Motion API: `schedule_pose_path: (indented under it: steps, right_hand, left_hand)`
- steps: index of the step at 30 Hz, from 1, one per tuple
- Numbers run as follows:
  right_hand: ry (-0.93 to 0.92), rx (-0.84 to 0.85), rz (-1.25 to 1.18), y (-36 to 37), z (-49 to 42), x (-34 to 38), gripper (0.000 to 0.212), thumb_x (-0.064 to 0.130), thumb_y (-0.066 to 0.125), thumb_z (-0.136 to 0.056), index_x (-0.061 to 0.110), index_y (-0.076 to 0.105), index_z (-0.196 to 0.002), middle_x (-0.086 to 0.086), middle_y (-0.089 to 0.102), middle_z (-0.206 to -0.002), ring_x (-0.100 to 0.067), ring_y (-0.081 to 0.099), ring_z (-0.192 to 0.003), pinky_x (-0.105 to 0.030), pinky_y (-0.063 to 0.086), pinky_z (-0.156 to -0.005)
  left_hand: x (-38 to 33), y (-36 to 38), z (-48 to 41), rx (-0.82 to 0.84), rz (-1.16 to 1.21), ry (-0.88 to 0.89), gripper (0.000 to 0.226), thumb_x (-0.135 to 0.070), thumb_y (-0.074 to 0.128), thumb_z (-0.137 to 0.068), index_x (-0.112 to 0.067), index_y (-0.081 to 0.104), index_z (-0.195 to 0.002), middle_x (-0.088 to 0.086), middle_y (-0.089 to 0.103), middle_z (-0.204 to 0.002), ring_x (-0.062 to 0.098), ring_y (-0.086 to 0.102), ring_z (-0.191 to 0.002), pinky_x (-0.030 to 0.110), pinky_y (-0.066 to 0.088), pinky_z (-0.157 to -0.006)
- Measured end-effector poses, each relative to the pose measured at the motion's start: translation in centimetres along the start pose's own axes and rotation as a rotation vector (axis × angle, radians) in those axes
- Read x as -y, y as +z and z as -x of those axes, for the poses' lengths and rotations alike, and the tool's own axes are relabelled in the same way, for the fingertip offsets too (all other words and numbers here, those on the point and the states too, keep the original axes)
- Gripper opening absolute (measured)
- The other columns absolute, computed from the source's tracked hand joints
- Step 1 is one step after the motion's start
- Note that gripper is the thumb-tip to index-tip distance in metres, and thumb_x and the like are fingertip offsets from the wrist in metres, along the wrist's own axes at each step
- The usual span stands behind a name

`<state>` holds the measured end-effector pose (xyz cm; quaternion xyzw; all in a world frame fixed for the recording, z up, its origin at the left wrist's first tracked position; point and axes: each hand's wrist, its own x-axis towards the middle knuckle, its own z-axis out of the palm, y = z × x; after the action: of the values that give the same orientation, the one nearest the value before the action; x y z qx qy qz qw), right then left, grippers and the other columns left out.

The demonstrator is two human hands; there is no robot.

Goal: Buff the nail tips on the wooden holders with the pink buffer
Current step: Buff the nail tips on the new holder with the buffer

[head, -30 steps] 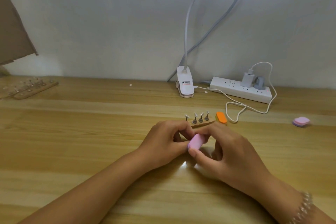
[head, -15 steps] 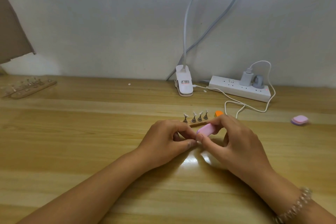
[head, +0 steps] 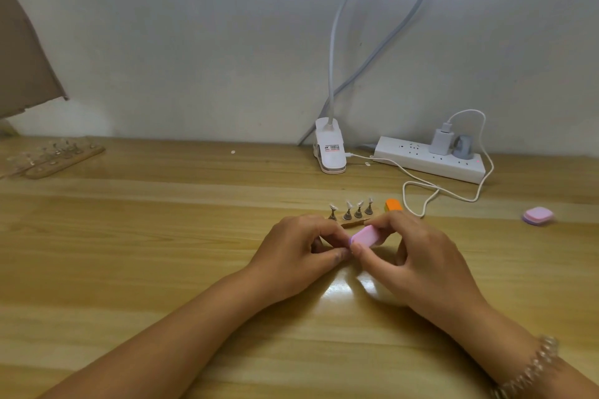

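At a pale wooden table (head: pixel 162 269), a person's right hand (head: pixel 418 256) is gripping a small pink rectangular buffer block (head: pixel 364 235) between thumb and fingers, its near end meeting the curled fingertips of the left hand (head: pixel 301 253); anything pinched there is staying hidden. Just behind the hands, four metal stands bearing pale nail tips (head: pixel 351 209) are standing in a row on a slim wooden holder (head: pixel 355 223), with an orange block (head: pixel 393 205) lying beside them. A second pink pad (head: pixel 538 215) is lying well apart to the right.
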<state>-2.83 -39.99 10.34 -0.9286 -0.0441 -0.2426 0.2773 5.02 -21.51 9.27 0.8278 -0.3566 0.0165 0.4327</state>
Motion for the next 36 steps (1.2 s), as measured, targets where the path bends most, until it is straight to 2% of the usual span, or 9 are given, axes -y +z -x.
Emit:
schedule_pose_path:
  steps: [5, 9, 13, 17, 21, 26, 29, 32, 36]
  right_hand:
    - [-0.081, 0.072, 0.052, 0.0, 0.4, 0.5, 0.032, 0.062, 0.057, -0.076, 0.036, 0.061, -0.094, 0.02, 0.059, -0.089, 0.004, 0.049, -0.063, -0.019, 0.036, -0.055]
    - [-0.001, -0.022, 0.043, -0.2, 0.0, 0.1, 0.029, 0.056, 0.063, -0.076, 0.034, 0.062, -0.095, 0.017, 0.06, -0.089, 0.004, 0.046, -0.061, -0.027, 0.041, -0.059]
    - [-0.091, 0.067, 0.079, 0.0, 0.5, 0.8, 0.03, 0.059, 0.058, -0.076, 0.036, 0.061, -0.096, 0.019, 0.059, -0.091, 0.003, 0.049, -0.062, -0.019, 0.039, -0.055]
    - [0.002, -0.016, 0.058, -0.1, 0.0, 0.1, 0.026, 0.053, 0.065, -0.078, 0.035, 0.063, -0.098, 0.018, 0.06, -0.092, 0.003, 0.045, -0.063, -0.026, 0.04, -0.061]
    - [-0.109, 0.077, 0.038, 0.1, 0.5, 0.8, 0.03, 0.057, 0.057, -0.078, 0.037, 0.064, -0.099, 0.021, 0.061, -0.094, 0.009, 0.048, -0.063, -0.018, 0.037, -0.056]
    - [0.053, -0.12, -0.144, -0.5, -0.6, -0.7, 0.024, 0.043, 0.067, -0.079, 0.035, 0.063, -0.101, 0.02, 0.067, -0.093, -0.01, 0.052, -0.055, -0.029, 0.04, -0.061]
    - [-0.011, -0.052, -0.115, -0.2, 0.0, -0.1, 0.028, 0.047, 0.065, -0.079, 0.034, 0.055, -0.102, 0.025, 0.064, -0.095, 0.001, 0.052, -0.059, -0.023, 0.038, -0.059]
    - [-0.083, 0.044, 0.006, 0.0, 0.4, 0.8, 0.028, 0.053, 0.061, -0.077, 0.036, 0.052, -0.098, 0.031, 0.055, -0.088, 0.006, 0.05, -0.061, -0.018, 0.034, -0.054]
    - [-0.044, -0.023, 0.039, -0.2, 0.2, 0.4, 0.025, 0.045, 0.068, -0.079, 0.034, 0.053, -0.096, 0.028, 0.056, -0.087, 0.007, 0.048, -0.06, -0.018, 0.032, -0.052]
  left_hand:
    - [0.1, 0.0, 0.0, 0.005, 0.009, 0.009, 0.018, -0.016, 0.076, -0.082, -0.027, 0.079, -0.096, -0.016, 0.066, -0.084, 0.008, 0.059, -0.067, 0.034, 0.051, -0.067]
    - [0.1, 0.1, 0.1, -0.004, -0.022, 0.009, 0.015, -0.02, 0.076, -0.084, -0.029, 0.078, -0.095, -0.017, 0.065, -0.084, 0.006, 0.059, -0.067, 0.03, 0.05, -0.067]
    - [0.1, 0.0, 0.1, -0.001, -0.025, 0.013, 0.017, -0.019, 0.075, -0.082, -0.027, 0.078, -0.097, -0.014, 0.066, -0.085, 0.009, 0.06, -0.069, 0.034, 0.051, -0.068]
    - [0.1, 0.1, 0.1, -0.014, -0.045, 0.02, 0.013, -0.02, 0.076, -0.085, -0.028, 0.077, -0.095, -0.018, 0.064, -0.083, 0.005, 0.057, -0.065, 0.029, 0.049, -0.066]
    - [0.1, 0.0, 0.2, -0.005, -0.067, 0.034, 0.015, -0.022, 0.07, -0.084, -0.025, 0.075, -0.098, -0.012, 0.068, -0.089, 0.007, 0.056, -0.067, 0.035, 0.05, -0.067]
    - [-0.1, 0.2, 0.2, -0.036, -0.076, 0.042, 0.008, -0.026, 0.067, -0.094, -0.026, 0.073, -0.099, -0.017, 0.071, -0.092, 0.009, 0.061, -0.071, 0.036, 0.051, -0.071]
    - [0.0, 0.1, 0.1, -0.02, -0.053, 0.025, 0.011, -0.025, 0.064, -0.096, -0.027, 0.073, -0.101, -0.017, 0.072, -0.094, 0.007, 0.062, -0.072, 0.036, 0.051, -0.072]
    - [-0.1, 0.0, 0.1, 0.011, -0.048, 0.022, 0.02, -0.021, 0.059, -0.088, -0.027, 0.074, -0.101, -0.019, 0.071, -0.091, 0.006, 0.06, -0.069, 0.033, 0.05, -0.07]
    - [-0.1, 0.0, 0.0, 0.026, -0.01, -0.01, 0.021, -0.016, 0.064, -0.092, -0.028, 0.076, -0.103, -0.017, 0.074, -0.097, 0.013, 0.067, -0.081, 0.039, 0.052, -0.077]
